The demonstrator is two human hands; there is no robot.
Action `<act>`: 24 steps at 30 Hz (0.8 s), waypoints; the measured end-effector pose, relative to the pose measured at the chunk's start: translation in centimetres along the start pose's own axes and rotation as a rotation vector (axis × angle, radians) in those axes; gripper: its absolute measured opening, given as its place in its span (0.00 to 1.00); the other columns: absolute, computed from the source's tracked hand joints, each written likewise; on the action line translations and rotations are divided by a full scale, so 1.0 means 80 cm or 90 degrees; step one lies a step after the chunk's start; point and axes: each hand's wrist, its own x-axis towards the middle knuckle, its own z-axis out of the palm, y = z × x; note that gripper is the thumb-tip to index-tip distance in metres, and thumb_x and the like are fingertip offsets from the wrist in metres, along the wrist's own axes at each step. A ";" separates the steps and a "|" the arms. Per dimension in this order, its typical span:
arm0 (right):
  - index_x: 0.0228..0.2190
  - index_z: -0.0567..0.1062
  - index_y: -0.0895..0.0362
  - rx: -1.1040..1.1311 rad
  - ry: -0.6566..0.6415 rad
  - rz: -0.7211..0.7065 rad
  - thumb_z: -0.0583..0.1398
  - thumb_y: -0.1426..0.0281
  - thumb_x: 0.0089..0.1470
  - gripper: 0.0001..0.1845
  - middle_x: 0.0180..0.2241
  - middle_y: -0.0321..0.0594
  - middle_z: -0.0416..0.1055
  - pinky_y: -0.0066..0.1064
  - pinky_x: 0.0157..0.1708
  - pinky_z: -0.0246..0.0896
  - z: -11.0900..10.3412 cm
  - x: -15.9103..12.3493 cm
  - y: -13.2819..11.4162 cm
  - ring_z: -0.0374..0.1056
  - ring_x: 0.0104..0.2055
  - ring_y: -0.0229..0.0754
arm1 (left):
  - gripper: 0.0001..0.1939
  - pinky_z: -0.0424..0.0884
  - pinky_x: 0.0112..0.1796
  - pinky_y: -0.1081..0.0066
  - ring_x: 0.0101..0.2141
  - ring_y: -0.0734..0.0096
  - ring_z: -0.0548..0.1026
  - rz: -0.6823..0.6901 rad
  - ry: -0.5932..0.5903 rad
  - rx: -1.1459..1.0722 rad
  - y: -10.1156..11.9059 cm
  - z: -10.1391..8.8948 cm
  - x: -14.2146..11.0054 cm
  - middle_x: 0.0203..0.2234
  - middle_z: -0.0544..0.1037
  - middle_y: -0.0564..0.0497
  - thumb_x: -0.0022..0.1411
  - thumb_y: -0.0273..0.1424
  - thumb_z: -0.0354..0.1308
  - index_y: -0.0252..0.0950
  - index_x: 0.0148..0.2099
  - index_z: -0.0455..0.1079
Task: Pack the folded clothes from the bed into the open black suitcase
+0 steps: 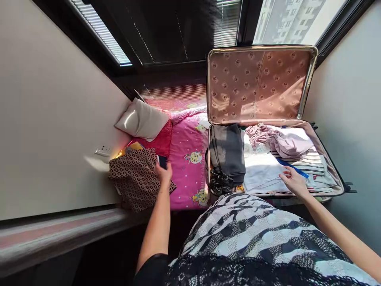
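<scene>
An open suitcase (327,167) lies on the bed, its patterned pink lid propped up against the window. It holds folded clothes: a dark grey garment (228,151), white cloth (262,171), a mauve piece (282,143) and striped fabric. My right hand (293,179) rests flat on the white cloth inside the case, fingers stretched out. My left hand (163,172) reaches to a brown patterned garment (137,176) on the bed and touches a small dark object (162,161) at its edge; the fingers curl over it.
A pink cartoon bedsheet (189,159) covers the bed. A white pillow (143,119) and a red cushion (162,141) lie at its head. A wall with a socket (102,151) runs along the left; a grey wall on the right. My lap wears black-and-white patterned fabric (253,234).
</scene>
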 end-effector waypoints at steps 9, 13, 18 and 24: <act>0.56 0.78 0.55 0.106 -0.067 -0.121 0.64 0.48 0.50 0.37 0.46 0.52 0.85 0.41 0.39 0.75 -0.032 0.063 0.032 0.80 0.37 0.50 | 0.58 0.68 0.68 0.50 0.76 0.33 0.61 -0.016 -0.216 -0.044 0.302 0.139 -0.171 0.73 0.65 0.28 0.53 0.49 0.81 0.38 0.78 0.61; 0.52 0.80 0.55 0.175 -0.096 -0.121 0.64 0.48 0.50 0.33 0.41 0.50 0.85 0.40 0.38 0.75 -0.039 0.052 0.076 0.80 0.36 0.50 | 0.50 0.70 0.66 0.49 0.72 0.34 0.68 -0.120 -0.196 0.039 0.329 0.137 -0.162 0.69 0.70 0.24 0.57 0.45 0.79 0.31 0.74 0.66; 0.48 0.82 0.58 0.160 -0.129 -0.094 0.61 0.48 0.49 0.33 0.38 0.50 0.85 0.42 0.37 0.75 -0.054 0.048 0.109 0.80 0.34 0.51 | 0.26 0.76 0.59 0.57 0.63 0.44 0.78 -0.095 -0.220 0.049 0.344 0.124 -0.156 0.63 0.78 0.36 0.58 0.37 0.77 0.40 0.57 0.79; 0.43 0.83 0.56 0.094 -0.016 -0.100 0.58 0.50 0.47 0.30 0.34 0.50 0.84 0.47 0.41 0.75 -0.045 0.049 0.123 0.79 0.35 0.56 | 0.27 0.68 0.65 0.46 0.70 0.41 0.68 0.054 -0.262 0.137 0.354 0.134 -0.187 0.73 0.60 0.35 0.62 0.28 0.70 0.44 0.62 0.73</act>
